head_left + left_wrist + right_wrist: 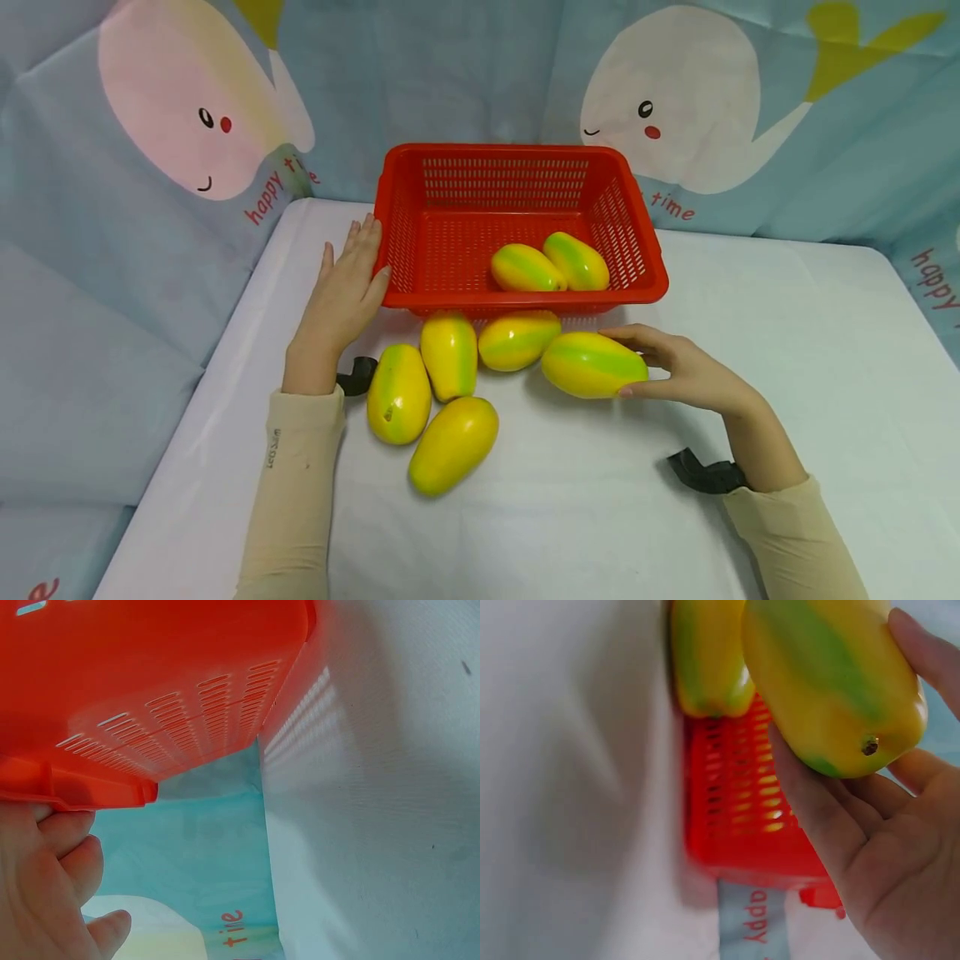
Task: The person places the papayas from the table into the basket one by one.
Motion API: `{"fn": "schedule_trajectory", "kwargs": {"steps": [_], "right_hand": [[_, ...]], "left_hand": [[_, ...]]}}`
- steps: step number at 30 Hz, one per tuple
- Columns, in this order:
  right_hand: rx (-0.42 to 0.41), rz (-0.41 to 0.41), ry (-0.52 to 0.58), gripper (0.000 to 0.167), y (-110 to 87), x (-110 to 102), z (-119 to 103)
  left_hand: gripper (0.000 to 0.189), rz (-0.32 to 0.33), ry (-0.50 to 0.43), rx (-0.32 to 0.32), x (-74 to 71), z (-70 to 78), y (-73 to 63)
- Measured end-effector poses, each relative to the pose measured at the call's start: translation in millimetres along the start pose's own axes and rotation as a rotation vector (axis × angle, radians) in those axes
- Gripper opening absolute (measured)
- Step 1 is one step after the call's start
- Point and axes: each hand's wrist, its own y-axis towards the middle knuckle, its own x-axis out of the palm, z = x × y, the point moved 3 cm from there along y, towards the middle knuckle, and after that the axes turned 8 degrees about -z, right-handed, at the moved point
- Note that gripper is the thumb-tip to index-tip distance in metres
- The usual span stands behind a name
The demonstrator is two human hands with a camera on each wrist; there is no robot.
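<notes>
My right hand holds a glossy yellow papaya with green streaks between thumb and fingers, in front of the red basket's near right side. In the right wrist view the stem end of that papaya faces the palm. My left hand rests with extended fingers against the left rim of the red plastic basket; the left wrist view shows fingers touching the rim's underside. Inside the basket, at its near right, lie two papayas.
Several more papayas lie on the white table before the basket: one by its front wall, others farther left and nearer. A blue cloth printed with whales hangs behind. Black straps or mounts sit at both wrists.
</notes>
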Motion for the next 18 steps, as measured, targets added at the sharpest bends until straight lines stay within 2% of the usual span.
{"fn": "schedule_trajectory", "kwargs": {"steps": [11, 18], "right_hand": [[-0.195, 0.077, 0.007, 0.069, 10.6, -10, -42], [-0.248, 0.190, 0.033, 0.068, 23.0, -15, -57]], "left_hand": [[0.060, -0.011, 0.006, -0.007, -0.8, -1.0, -0.7], [0.060, -0.013, 0.005, -0.007, -0.8, -1.1, 0.6]]}}
